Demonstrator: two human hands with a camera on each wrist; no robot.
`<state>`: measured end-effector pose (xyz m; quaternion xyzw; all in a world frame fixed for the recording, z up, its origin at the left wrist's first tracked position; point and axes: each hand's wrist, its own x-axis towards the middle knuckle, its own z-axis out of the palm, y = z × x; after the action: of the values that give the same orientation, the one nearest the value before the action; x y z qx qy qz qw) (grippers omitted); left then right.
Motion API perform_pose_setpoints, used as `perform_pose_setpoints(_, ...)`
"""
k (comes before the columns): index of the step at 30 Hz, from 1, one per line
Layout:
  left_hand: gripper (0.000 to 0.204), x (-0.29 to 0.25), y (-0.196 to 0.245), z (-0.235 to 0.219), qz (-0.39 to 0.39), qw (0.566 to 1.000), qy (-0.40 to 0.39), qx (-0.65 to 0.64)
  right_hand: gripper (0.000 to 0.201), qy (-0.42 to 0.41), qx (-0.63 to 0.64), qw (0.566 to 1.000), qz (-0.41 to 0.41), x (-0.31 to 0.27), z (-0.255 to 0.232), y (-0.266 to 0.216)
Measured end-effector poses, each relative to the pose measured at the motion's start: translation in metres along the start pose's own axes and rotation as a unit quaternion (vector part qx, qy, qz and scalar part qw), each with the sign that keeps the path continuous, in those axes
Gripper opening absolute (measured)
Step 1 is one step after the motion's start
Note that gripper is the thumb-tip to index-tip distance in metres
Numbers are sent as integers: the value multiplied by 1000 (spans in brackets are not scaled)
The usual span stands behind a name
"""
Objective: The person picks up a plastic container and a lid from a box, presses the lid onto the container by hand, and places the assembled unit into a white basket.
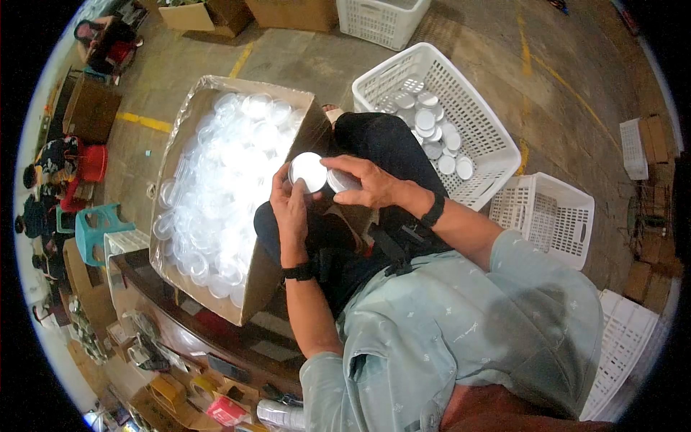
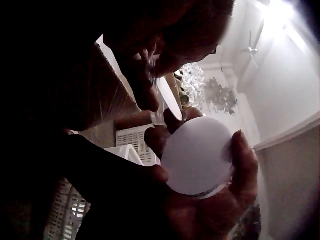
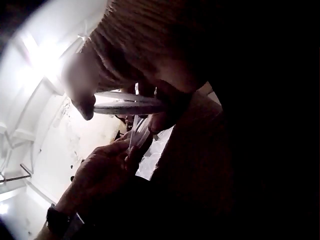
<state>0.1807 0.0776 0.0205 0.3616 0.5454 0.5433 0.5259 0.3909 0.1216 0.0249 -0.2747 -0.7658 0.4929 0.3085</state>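
Observation:
In the head view, the left hand (image 1: 289, 212) holds a round white disc (image 1: 308, 171) by its edge, its flat face showing. Thumb and fingers of the right hand (image 1: 366, 181) grip a pale round piece (image 1: 341, 180) beside it. The left wrist view shows the left hand (image 2: 215, 207) around the white disc (image 2: 197, 156), with a thinner disc (image 2: 170, 99) edge-on near the other hand. In the right wrist view, the right hand (image 3: 145, 57) pinches flat round pieces (image 3: 127, 107) edge-on, close to clear plastic (image 3: 139, 133) at the left hand's fingers.
A cardboard box (image 1: 311, 119) full of clear round plastic pieces stands left of the hands. Beyond the right knee is a white crate (image 1: 493, 137) with several silvery-white discs; another crate (image 1: 576, 223) sits beside it. A dark table (image 1: 216, 338) holds tape and other items.

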Motion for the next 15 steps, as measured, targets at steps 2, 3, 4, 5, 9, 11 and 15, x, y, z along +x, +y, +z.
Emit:
perform_pose_setpoints(2, 43, -2, 4, 2, 12, 1000, 11, -6, 72, 51, -19, 998, 13, 0, -2, 2)
perform_pose_setpoints(3, 43, -3, 7, 4, 5, 1000, 26, -11, 72, 50, -18, 999, 13, 0, -3, 4)
perform_pose_setpoints(4, 44, -3, 8, 5, -2, 999, 39, -14, 73, 55, -27, 998, 14, 1, -4, 6)
perform_pose_setpoints(5, 44, -3, 6, 5, -3, 999, 38, -14, 74, 61, -36, 997, 15, -1, -5, 8)
perform_pose_setpoints(9, 46, -1, 6, 4, -7, 1000, 12, -12, 74, 12, -17, 999, 41, 1, -2, 4)
perform_pose_setpoints(11, 47, -1, 3, 1, -13, 1000, 6, -15, 74, -2, -29, 999, 30, 1, -1, 7)
perform_pose_setpoints(15, 58, -1, 1, 3, 7, 1000, -4, 7, 74, 4, -35, 999, 27, 0, 2, 9)
